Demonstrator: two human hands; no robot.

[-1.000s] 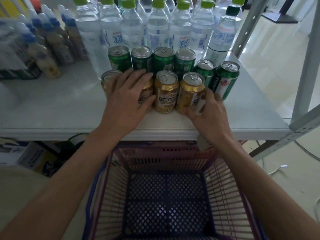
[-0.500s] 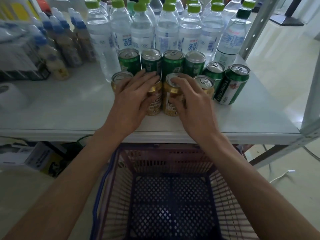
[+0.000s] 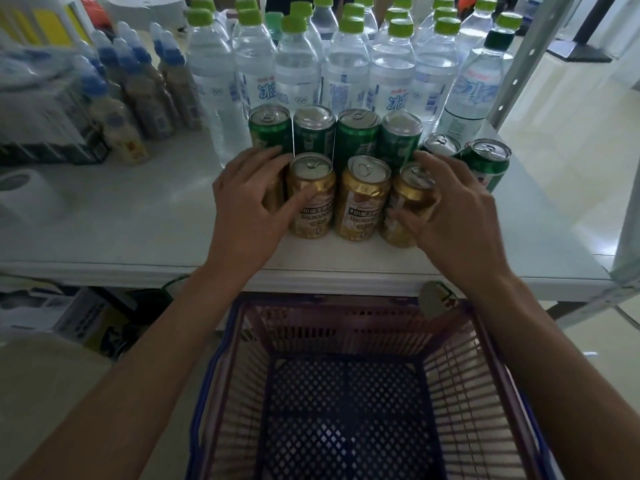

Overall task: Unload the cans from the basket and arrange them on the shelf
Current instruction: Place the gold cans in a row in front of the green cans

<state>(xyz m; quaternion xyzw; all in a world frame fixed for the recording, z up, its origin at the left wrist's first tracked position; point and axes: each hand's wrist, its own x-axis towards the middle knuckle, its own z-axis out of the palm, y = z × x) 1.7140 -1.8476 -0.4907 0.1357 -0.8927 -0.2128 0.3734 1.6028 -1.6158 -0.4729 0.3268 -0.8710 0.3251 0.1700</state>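
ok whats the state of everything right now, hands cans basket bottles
left hand, fingers curled round the leftmost gold can
right hand, fingers curled round the rightmost gold can
two middle gold cans, upright, sealed
green cans, upright on the shelf, sealed
basket, empty
water bottles, upright, capped

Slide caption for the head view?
Left hand grips leftmost gold can, right hand rightmost gold can, on shelf above basket.
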